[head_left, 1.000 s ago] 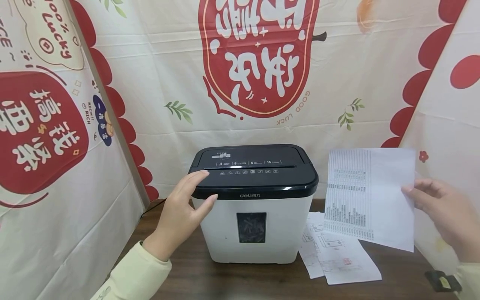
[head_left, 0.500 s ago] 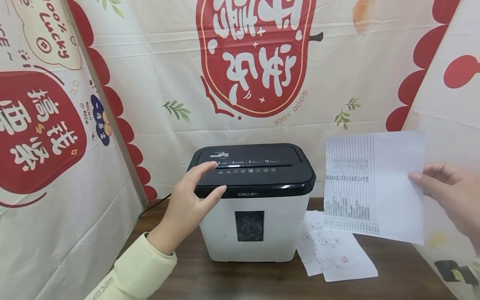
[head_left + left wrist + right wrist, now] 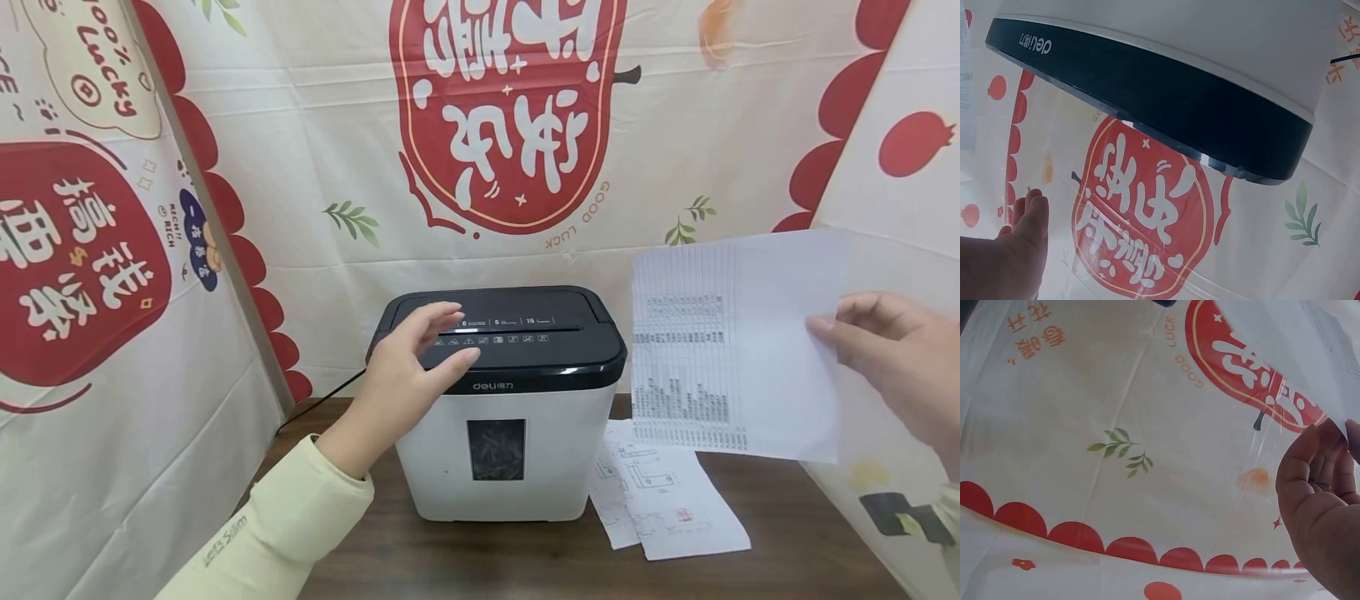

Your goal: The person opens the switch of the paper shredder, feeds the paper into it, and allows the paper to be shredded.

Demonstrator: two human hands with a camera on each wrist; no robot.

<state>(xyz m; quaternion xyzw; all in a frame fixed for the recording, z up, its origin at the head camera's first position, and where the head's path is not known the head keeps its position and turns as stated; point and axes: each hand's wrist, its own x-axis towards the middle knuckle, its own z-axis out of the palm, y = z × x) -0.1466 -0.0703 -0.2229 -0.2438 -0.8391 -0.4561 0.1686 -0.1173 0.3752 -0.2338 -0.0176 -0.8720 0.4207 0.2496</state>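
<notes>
A white paper shredder with a black top stands in the middle of the head view, its feed slot running across the lid. Over the left part of that lid hovers my left hand, thumb and fingers apart with nothing between them. To the right of the shredder, my right hand pinches the right edge of a printed sheet of paper, which hangs upright in the air. In the right wrist view the same sheet rises from between thumb and fingers.
Two printed sheets lie overlapping on the dark wooden table, right of the shredder. A black cord runs behind it to the left. Patterned cloth encloses the back and both sides.
My right hand has lifted the sheet higher and its lower edge has risen. My left hand has moved right and a little up, further over the shredder lid.
</notes>
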